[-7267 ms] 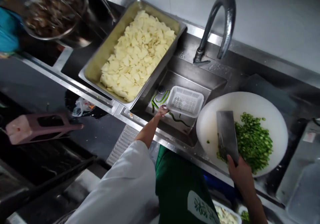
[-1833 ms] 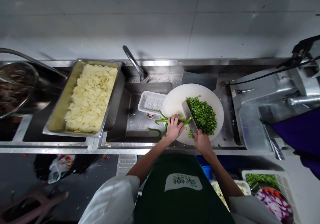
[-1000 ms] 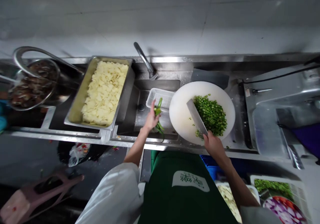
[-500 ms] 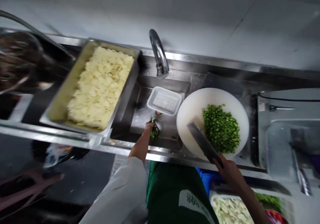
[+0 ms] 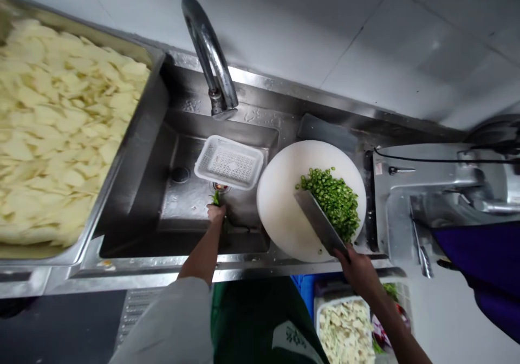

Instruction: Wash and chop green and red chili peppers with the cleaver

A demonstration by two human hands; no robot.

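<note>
My left hand reaches down into the steel sink, its fingers closed on some green peppers. Only a green tip shows above the fingers, and a thin dark strand lies to their right. In my right hand is the handle of a cleaver. Its broad blade rests over the round white cutting board, against the left edge of a heap of chopped green peppers. A white perforated plastic basket sits in the sink, beyond my left hand.
A deep metal tray of sliced potatoes stands left of the sink. The faucet rises behind it. Right of the board are a metal appliance and a purple cloth. Below the counter is a container of pale cut vegetables.
The view has moved closer and turned, so the tray and sink now sit further left. My left hand is still low in the sink, and the cleaver remains over the board beside the heap.
</note>
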